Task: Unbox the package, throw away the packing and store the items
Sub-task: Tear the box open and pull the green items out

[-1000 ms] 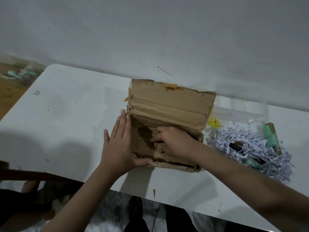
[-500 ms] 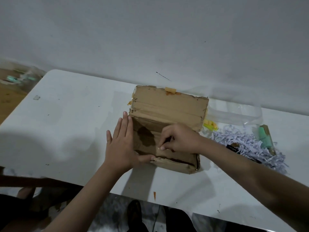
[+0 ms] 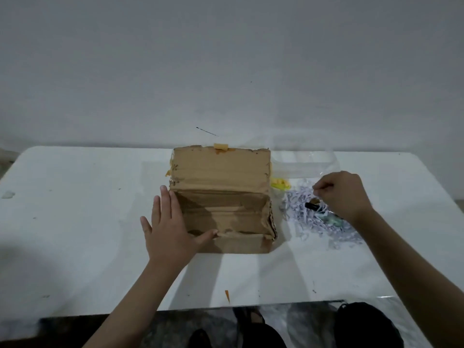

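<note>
Head view, box: brown corrugated cardboard box [image 3: 226,209] sits mid-table, open, its lid flap folded up and back toward the wall; the interior in sight shows only bare cardboard.
Head view, left hand: left hand [image 3: 170,227] lies flat against the box's left wall, fingers straight and slightly spread, thumb reaching along the near top edge.
Head view, right hand: right hand [image 3: 344,194] is well to the right of the box, above the packing, fingers curled with thumb and forefinger tips together; what they pinch, if anything, is too small to tell.
Head view, packing: heap of pale shredded paper strips [image 3: 308,217] on the table just right of the box; a small black tube [image 3: 311,205] and a pale green item [image 3: 332,219] lie in it.
Head view, surroundings: white table [image 3: 75,222]; clear plastic container [image 3: 303,159] behind the shreds near the wall; small yellow object [image 3: 280,184] at the box's right rear corner.
</note>
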Demonstrator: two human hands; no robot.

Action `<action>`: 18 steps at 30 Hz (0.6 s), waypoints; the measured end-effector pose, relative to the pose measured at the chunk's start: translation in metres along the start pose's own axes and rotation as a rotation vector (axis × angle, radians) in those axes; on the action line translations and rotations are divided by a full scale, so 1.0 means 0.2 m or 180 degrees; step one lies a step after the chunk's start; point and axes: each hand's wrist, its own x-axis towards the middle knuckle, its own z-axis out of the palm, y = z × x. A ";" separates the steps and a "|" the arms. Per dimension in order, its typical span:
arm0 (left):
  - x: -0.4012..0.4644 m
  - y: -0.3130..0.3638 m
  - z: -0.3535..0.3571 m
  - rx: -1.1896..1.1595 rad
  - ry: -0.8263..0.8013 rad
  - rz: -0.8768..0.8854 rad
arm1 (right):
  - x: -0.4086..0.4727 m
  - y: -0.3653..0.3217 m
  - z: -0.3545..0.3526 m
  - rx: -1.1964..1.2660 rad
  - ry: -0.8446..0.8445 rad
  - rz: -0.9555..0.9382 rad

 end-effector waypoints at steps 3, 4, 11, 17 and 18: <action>0.02 0.01 0.00 -0.0016 0.0063 -0.0036 | -0.04 0.02 -0.01 -0.0087 0.0302 0.0127; 0.03 0.01 0.00 -0.0022 0.0063 -0.0052 | -0.05 0.03 -0.01 -0.0069 0.0351 0.0161; 0.14 -0.07 -0.06 0.0080 0.0115 -0.0145 | -0.12 0.00 0.02 0.0108 0.0488 0.0414; 0.16 -0.12 -0.11 0.0275 0.0162 -0.0087 | -0.22 -0.04 0.02 0.0380 0.0595 0.0357; 0.16 -0.12 -0.11 0.0313 0.0191 -0.0060 | -0.24 -0.05 0.01 0.0409 0.0652 0.0309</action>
